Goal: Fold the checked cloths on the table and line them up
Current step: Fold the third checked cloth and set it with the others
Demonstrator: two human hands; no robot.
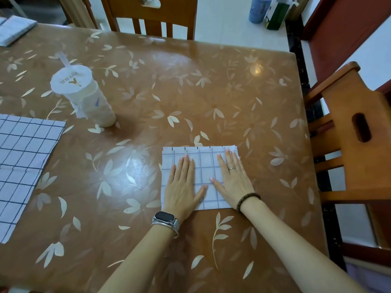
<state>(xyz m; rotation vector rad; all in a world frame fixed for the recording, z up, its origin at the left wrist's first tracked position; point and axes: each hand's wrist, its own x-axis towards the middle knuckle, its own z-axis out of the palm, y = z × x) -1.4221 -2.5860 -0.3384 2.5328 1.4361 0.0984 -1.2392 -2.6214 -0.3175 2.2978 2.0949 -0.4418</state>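
- on a leaf-patterned table [211, 92], near its right edge, a folded checked cloth [203, 166] lies flat under two hands.
- left hand [182, 187] and right hand [233, 180] press it with straight, spread fingers, grasping nothing.
- an unfolded checked cloth [23, 161] waits well apart at the left edge; another folded piece [14, 28] sits at the far left corner.
- risk: the glossy surface could let the folded layers slide or spring open on release, spoiling the line-up; a sealed drink cup [84, 98] with its straw stands between the cloths and could tip if brushed.
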